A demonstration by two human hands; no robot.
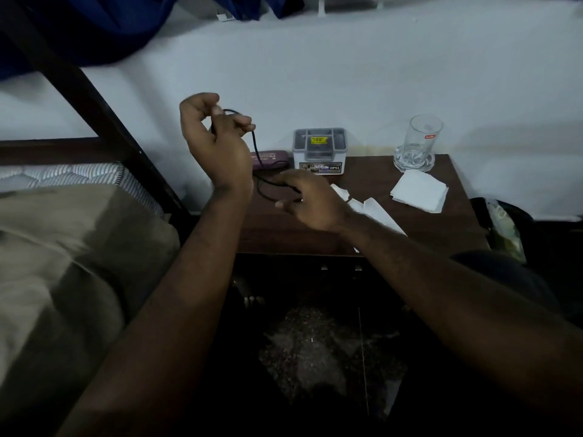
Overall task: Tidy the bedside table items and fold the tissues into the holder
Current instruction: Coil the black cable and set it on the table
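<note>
Bedside table [441, 228] of dark wood stands against a pale wall [347, 74], and every one of the task's things sits on its top or is held just above it. To its left lies the bed [79, 175], its striped mattress edge showing behind a beige cover [63, 263], with a blue cloth [94, 26] hanging over the upper left corner of the view. Two bare forearms reach in from below. The left hand [217, 143] is raised above the table's left rear corner, fingers curled, pinching the upper end of a black cord [255, 143] between thumb and fingertips. The right hand [309, 200] is lower, over the middle of the table top, back upward, its fingers closed around the lower part of the same cord, though blur hides the exact grip. At the back of the table stands the holder [319, 152], a grey-topped white box with open compartments and a yellow sticker inside. A clear glass [419, 143] stands upright at the rear right corner. In front of the glass lies a stack of folded tissues [419, 190], flat on the wood. A loose tissue [375, 209] lies crumpled nearer the front, partly hidden by the right forearm. A purple case [268, 159] rests just left of the holder, behind the left wrist. The cord drops from the left hand across the case and loops over the table to the right hand.
</note>
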